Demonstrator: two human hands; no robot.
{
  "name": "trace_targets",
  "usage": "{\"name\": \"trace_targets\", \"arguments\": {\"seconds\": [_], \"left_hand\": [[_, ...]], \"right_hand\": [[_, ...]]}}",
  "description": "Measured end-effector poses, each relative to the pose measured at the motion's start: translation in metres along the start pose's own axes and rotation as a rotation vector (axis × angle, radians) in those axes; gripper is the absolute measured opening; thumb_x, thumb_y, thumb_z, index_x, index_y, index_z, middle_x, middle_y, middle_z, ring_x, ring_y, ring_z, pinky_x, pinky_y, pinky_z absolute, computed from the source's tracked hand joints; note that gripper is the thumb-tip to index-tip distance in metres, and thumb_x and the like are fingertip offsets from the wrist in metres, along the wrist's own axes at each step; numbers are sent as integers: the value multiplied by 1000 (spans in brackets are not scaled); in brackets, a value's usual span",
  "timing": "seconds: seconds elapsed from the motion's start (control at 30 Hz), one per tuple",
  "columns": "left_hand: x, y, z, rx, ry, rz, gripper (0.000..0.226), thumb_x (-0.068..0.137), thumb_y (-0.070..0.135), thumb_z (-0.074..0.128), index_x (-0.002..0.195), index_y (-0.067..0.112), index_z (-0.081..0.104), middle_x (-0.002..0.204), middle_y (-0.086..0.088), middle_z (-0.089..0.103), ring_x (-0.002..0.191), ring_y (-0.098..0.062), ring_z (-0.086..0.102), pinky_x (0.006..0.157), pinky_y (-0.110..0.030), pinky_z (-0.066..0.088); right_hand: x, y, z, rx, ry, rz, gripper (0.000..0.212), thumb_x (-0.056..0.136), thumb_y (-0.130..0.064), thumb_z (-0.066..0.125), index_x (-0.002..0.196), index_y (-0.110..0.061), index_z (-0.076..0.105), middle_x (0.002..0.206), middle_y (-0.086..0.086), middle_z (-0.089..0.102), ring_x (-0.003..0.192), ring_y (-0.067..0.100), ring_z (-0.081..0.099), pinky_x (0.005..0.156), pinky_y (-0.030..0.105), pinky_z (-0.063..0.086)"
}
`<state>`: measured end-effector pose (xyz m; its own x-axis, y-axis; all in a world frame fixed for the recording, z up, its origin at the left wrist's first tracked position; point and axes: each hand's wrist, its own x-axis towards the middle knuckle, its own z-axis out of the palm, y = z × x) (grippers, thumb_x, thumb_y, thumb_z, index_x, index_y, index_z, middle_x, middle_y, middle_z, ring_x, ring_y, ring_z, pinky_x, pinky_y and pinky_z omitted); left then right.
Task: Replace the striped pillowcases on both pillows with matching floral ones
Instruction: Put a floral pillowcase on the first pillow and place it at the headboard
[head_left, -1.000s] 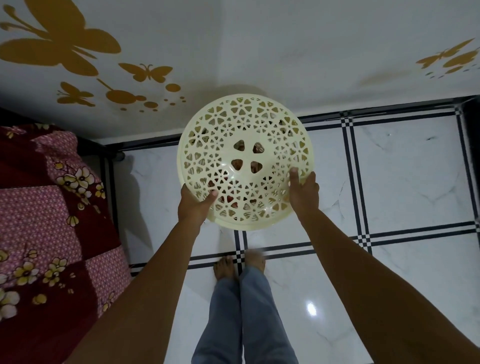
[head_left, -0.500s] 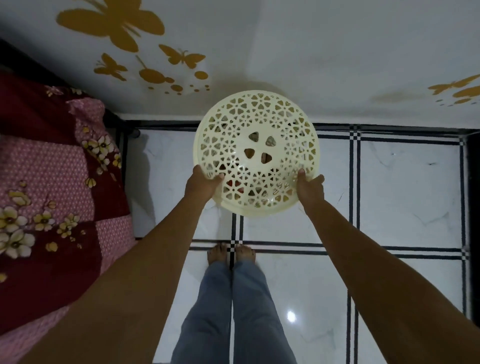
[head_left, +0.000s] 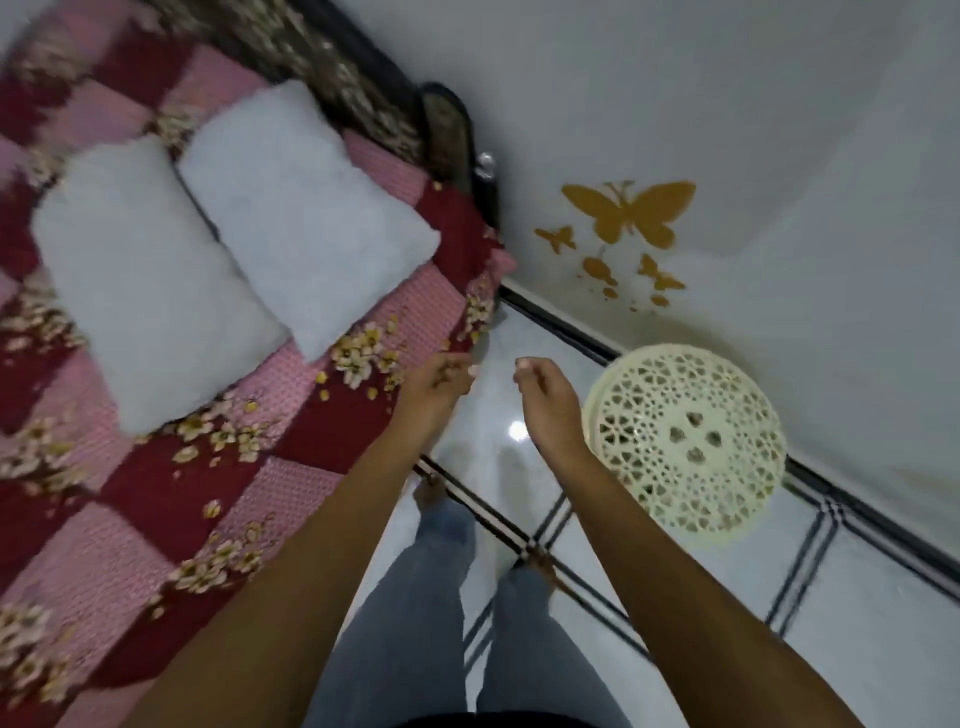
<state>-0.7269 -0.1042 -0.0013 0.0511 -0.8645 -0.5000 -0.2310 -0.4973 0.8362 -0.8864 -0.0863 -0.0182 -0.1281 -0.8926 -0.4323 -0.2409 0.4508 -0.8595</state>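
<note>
**Beside the bed: two white pillows and two hands holding nothing**

On the bed (head_left: 332, 436), two plain white pillows lay side by side. The left pillow (head_left: 150, 280) and the right pillow (head_left: 306, 218) touched along their long sides. Both lay flat on a red and pink cover (head_left: 130, 519) with small cream flowers on it. A dark headboard (head_left: 363, 78) stood behind them, next to the wall (head_left: 727, 104).

A person stood on the floor (head_left: 857, 623) beside the bed, in blue jeans (head_left: 410, 623) and with bare feet (head_left: 428, 491). Both arms reached out in front.

The left hand (head_left: 439, 382) was over the edge of the bed, near the corner of the right pillow but not touching it. Its fingers were curled in softly and it held nothing. The right hand (head_left: 545, 395) was over the floor, close to the left hand but apart from it. Its fingers were loosely bent too, and it held nothing.

A round cream basket (head_left: 685, 441) full of little cut-out holes sat on the floor close to the wall, on the right of the right hand. Gold butterfly stickers (head_left: 628, 210) were on the white wall above it. The floor was shiny white tile with dark lines. The bed side of the view was a bit blurry.
</note>
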Motion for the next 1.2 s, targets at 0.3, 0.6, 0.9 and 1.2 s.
{"name": "trace_targets", "arguments": {"seconds": [0.3, 0.6, 0.9, 1.2], "left_hand": [[51, -37, -238, -255, 456, -125, 20, 92, 8, 61, 112, 8, 65, 95, -13, 68, 81, -18, 63, 59, -11, 47], [152, -97, -448, -252, 727, -206, 25, 92, 23, 64, 116, 13, 65, 102, -1, 65, 92, -14, 61, 69, -20, 46], [236, -146, -538, -176, 938, -292, 59, 66, 50, 78, 112, 18, 60, 117, -4, 54, 110, -30, 56, 90, -51, 52], [224, -147, -534, -575, 780, -282, 86, 70, 55, 79, 142, 23, 46, 137, 6, 56, 125, -16, 52, 108, -40, 41]], "right_hand": [[94, -131, 219, -158, -366, -151, 19, 101, -33, 50, 102, -19, 63, 93, -3, 67, 87, 11, 61, 77, 27, 48], [187, -196, 456, -264, -504, -61, 28, 101, -33, 50, 122, -17, 60, 111, -7, 60, 105, 12, 56, 92, 25, 44], [264, -202, 544, -411, -405, 104, 59, 93, -56, 50, 140, -21, 43, 138, 4, 55, 125, 28, 52, 110, 45, 38], [245, -220, 546, -131, -510, 136, 58, 92, -36, 67, 141, -16, 43, 127, -7, 56, 109, 12, 57, 85, 24, 46]]}}
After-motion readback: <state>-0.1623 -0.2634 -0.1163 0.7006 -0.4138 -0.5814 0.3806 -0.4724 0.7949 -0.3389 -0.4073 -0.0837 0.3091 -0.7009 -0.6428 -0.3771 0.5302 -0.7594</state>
